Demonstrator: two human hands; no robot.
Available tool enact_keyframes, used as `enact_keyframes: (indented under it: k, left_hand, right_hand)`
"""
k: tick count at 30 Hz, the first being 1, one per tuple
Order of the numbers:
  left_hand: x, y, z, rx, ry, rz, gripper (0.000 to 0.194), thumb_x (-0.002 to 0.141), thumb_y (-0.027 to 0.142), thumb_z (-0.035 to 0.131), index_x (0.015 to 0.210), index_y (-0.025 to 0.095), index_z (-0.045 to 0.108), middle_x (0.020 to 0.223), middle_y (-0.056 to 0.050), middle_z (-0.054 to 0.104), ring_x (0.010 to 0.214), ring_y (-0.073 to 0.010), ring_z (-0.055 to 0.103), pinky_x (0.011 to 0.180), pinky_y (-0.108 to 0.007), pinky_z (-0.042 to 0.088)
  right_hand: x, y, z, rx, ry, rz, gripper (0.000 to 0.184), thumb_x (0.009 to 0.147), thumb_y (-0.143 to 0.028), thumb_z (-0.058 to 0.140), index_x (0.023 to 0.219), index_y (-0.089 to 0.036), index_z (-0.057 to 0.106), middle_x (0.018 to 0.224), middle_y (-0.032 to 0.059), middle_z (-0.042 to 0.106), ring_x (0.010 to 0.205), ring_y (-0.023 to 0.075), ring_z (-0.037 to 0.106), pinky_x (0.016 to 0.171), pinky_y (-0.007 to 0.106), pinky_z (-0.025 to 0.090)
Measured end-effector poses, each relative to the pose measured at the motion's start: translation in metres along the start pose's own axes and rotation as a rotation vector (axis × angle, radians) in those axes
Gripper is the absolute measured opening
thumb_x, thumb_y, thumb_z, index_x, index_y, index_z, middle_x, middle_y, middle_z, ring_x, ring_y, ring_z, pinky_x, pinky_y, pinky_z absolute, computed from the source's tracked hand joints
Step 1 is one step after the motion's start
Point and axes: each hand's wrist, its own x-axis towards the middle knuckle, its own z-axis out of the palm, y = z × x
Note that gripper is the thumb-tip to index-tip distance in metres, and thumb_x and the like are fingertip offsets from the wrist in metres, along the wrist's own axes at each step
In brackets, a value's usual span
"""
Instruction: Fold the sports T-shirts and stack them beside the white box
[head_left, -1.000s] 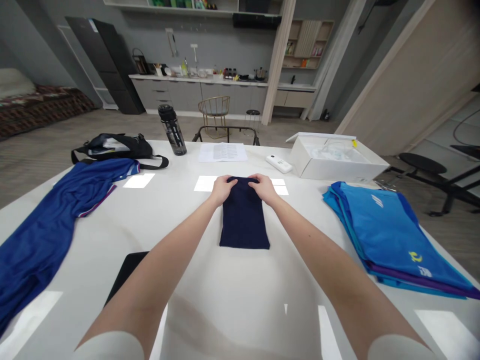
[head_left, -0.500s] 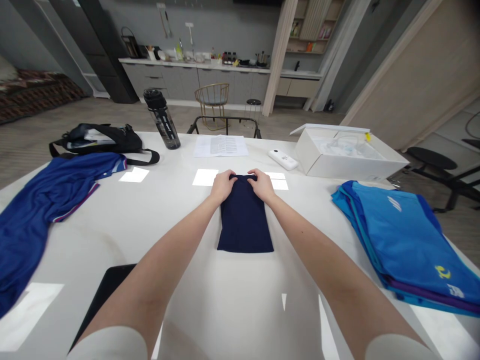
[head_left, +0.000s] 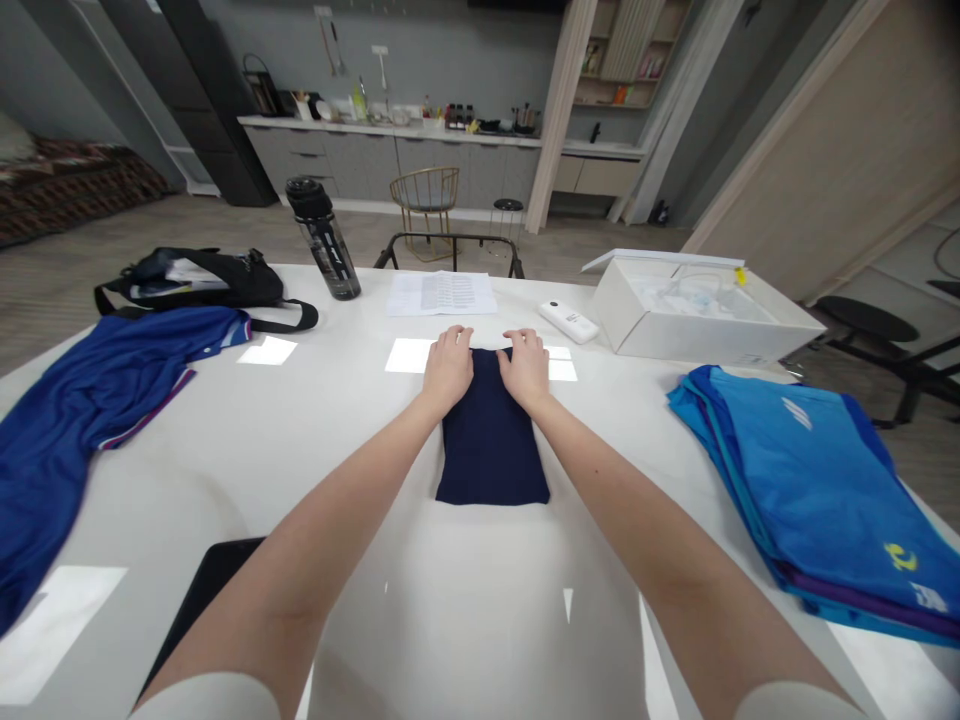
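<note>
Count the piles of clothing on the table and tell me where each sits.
3: a folded navy garment in the middle, a rumpled royal-blue shirt at left, a bright-blue stack at right.

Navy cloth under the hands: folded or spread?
Folded: the navy cloth lies as a narrow, straight-edged rectangle, with the left hand and right hand resting flat at its far end.

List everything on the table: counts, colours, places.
table: 1, white, centre of view
folded cloth: 1, navy, mid-table
shirt: 1, royal blue, table's left
shirt stack: 1, bright blue, table's right
bag: 1, black, far left
bottle: 1, dark, far edge
printed sheet: 1, white, far edge
handheld device: 1, white, far edge
open box: 1, white, far right
flat slab: 1, black, near left
left hand: 1, on cloth's far end
right hand: 1, on cloth's far end
</note>
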Motion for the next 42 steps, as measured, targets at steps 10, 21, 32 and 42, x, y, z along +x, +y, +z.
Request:
enact_keyframes:
  k: [10,21,32,42]
  left_hand:
    - [-0.043,0.022,0.008,0.074,-0.300,0.056,0.057,0.103,0.029,0.032,0.158,0.015,0.037,0.165,-0.012,0.032,0.155,-0.0272,0.025,0.127,-0.054,0.010]
    - [-0.131,0.059,-0.028,0.081,-0.402,-0.009,0.062,0.103,0.036,0.030,0.160,0.012,0.030,0.167,-0.014,0.027,0.155,-0.0309,0.024,0.124,-0.054,0.023]
    - [-0.199,0.070,-0.047,0.127,-0.352,0.034,0.063,0.103,0.043,0.033,0.160,0.017,0.032,0.167,-0.011,0.027,0.155,-0.0271,0.024,0.126,-0.051,0.021]
    - [-0.233,0.072,-0.068,0.065,-0.431,0.106,0.071,0.100,0.050,0.045,0.158,0.010,0.034,0.165,-0.021,0.027,0.155,-0.0325,0.023,0.123,-0.050,0.026]
  right_hand:
    - [-0.035,-0.004,0.005,-0.060,-0.363,-0.143,0.055,0.106,-0.028,0.028,0.158,-0.011,0.037,0.167,0.0120,0.028,0.155,0.0282,0.020,0.124,0.054,0.019]
    - [-0.124,-0.018,-0.037,-0.036,-0.399,-0.103,0.059,0.107,-0.038,0.023,0.162,-0.017,0.027,0.168,0.0112,0.023,0.157,0.0256,0.016,0.123,0.059,0.017]
    - [-0.201,-0.024,-0.067,-0.123,-0.466,-0.161,0.061,0.108,-0.042,0.022,0.163,-0.016,0.026,0.168,0.0119,0.022,0.157,0.0256,0.015,0.124,0.060,0.011]
    - [-0.241,-0.025,-0.089,-0.107,-0.538,-0.181,0.063,0.106,-0.042,0.026,0.163,-0.014,0.025,0.168,0.0127,0.021,0.157,0.0279,0.015,0.123,0.059,0.014]
